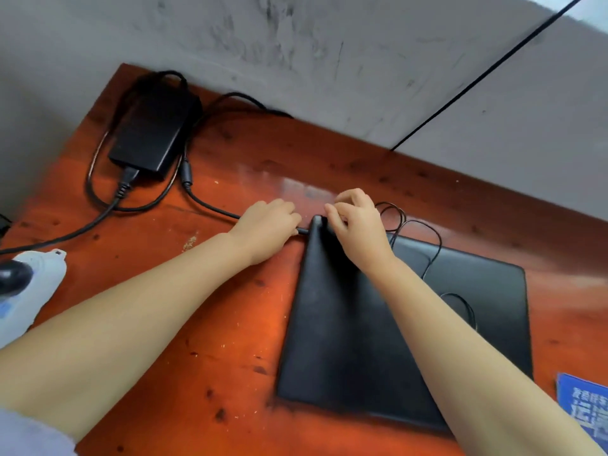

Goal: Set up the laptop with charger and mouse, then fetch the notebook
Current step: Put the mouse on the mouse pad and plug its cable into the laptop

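Red-brown wooden desk [230,324]; white power strip [29,291] at left edge; scuffed grey wall [296,44] behind.

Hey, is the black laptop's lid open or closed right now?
Closed. The black laptop lies flat on the orange wooden table, only its plain lid showing, no screen or keys visible.

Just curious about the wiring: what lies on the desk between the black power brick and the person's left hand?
In the head view, only the charger cable on bare desk, running from the power brick into the left hand.
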